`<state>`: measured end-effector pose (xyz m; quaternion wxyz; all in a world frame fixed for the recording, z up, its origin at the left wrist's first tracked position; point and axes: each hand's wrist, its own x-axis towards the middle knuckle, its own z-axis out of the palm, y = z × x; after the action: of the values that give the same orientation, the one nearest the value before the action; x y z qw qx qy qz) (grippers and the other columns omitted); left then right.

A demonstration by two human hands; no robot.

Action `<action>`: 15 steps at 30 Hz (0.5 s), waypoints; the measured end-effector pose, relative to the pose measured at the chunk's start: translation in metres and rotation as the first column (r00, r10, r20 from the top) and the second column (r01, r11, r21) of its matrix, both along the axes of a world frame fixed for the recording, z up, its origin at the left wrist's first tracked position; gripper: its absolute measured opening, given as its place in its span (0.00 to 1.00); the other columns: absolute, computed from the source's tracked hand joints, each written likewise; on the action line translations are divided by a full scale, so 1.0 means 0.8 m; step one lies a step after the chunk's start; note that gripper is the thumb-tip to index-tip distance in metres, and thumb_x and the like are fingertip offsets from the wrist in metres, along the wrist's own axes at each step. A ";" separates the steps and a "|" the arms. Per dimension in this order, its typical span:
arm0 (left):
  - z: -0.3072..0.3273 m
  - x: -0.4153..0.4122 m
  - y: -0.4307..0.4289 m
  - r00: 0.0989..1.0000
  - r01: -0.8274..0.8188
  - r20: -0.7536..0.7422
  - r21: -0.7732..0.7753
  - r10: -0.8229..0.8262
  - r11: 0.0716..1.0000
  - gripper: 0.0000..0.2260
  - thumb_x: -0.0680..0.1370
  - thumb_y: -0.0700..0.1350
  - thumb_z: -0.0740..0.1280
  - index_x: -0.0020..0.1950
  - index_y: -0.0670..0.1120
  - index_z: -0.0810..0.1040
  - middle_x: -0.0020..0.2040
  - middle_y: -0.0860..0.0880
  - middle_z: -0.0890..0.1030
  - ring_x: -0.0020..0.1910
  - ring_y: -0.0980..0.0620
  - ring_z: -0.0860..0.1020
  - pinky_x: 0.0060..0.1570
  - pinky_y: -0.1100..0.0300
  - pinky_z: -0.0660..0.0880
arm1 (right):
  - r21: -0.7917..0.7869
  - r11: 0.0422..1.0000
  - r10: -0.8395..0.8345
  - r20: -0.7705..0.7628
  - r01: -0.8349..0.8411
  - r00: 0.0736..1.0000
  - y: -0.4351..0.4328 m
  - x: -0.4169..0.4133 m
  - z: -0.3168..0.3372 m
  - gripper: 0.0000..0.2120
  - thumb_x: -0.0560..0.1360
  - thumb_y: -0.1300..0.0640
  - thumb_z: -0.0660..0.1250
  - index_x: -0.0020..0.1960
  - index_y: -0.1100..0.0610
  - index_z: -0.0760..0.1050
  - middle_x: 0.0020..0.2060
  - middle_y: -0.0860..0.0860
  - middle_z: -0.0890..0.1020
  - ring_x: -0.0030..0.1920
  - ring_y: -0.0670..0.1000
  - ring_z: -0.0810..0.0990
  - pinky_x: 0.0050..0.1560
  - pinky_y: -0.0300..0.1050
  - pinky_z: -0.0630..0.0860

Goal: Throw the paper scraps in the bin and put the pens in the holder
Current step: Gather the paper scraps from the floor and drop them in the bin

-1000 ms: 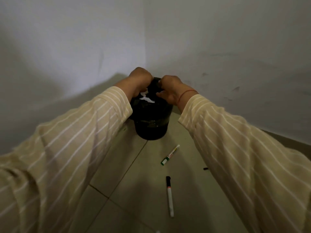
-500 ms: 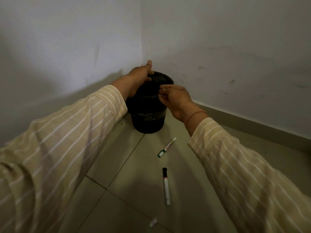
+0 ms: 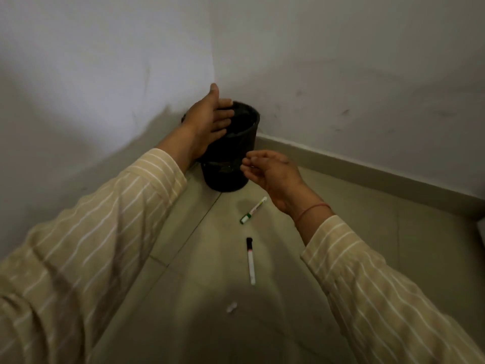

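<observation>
Your hands at the corner bin.
Left hand [image 3: 210, 119] spread flat on black bin [image 3: 236, 153] rim; right hand [image 3: 273, 172] loose, empty, above green-capped marker [image 3: 253, 210].

Bin [image 3: 231, 151] matt black plastic; floor [image 3: 354, 206] smooth tile, dull sheen; sleeves [image 3: 105, 232] striped woven cloth.

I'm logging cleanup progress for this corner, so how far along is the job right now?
Done: nothing can be confirmed; the black bin looks too dark inside to see paper. In hand: nothing; the left hand is spread at its rim, the right hand is empty. Left: the green-capped pen, the black-capped pen and a small scrap lie on the floor; no holder shows.
</observation>
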<state>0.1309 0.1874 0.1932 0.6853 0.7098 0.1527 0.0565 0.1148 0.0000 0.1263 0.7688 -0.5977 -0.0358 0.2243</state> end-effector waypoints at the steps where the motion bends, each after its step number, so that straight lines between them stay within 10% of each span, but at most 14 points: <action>1: -0.014 -0.021 -0.009 1.000 0.002 -0.004 -0.049 -0.002 0.999 0.32 0.83 0.67 0.50 0.71 0.47 0.79 0.67 0.44 0.82 0.66 0.44 0.80 0.70 0.47 0.74 | -0.051 0.998 0.027 0.003 -0.026 1.000 -0.003 -0.015 -0.011 0.06 0.81 0.67 0.66 0.53 0.61 0.81 0.50 0.59 0.86 0.54 0.57 0.86 0.62 0.50 0.82; 9: -0.192 -0.163 -0.067 0.907 0.008 -0.419 -0.094 -0.046 0.996 0.34 0.82 0.70 0.51 0.61 0.44 0.83 0.61 0.39 0.85 0.49 0.44 0.83 0.47 0.54 0.79 | -0.510 0.828 0.243 -0.052 -0.235 0.969 -0.025 -0.112 -0.156 0.06 0.73 0.69 0.71 0.47 0.63 0.84 0.44 0.63 0.85 0.45 0.59 0.83 0.52 0.55 0.84; 15: -0.268 -0.230 -0.086 0.796 0.029 -0.605 0.058 0.012 0.998 0.32 0.82 0.67 0.52 0.57 0.43 0.84 0.56 0.39 0.86 0.46 0.44 0.80 0.51 0.50 0.77 | -0.892 0.358 0.687 0.051 -0.277 0.725 -0.037 -0.165 -0.214 0.15 0.69 0.59 0.78 0.56 0.54 0.87 0.54 0.52 0.87 0.55 0.53 0.84 0.62 0.42 0.76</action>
<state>-0.0533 0.1184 -0.0210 0.5779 0.7128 0.3586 -0.1712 -0.0174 -0.0297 -0.0447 0.2501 -0.8809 -0.2668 0.3004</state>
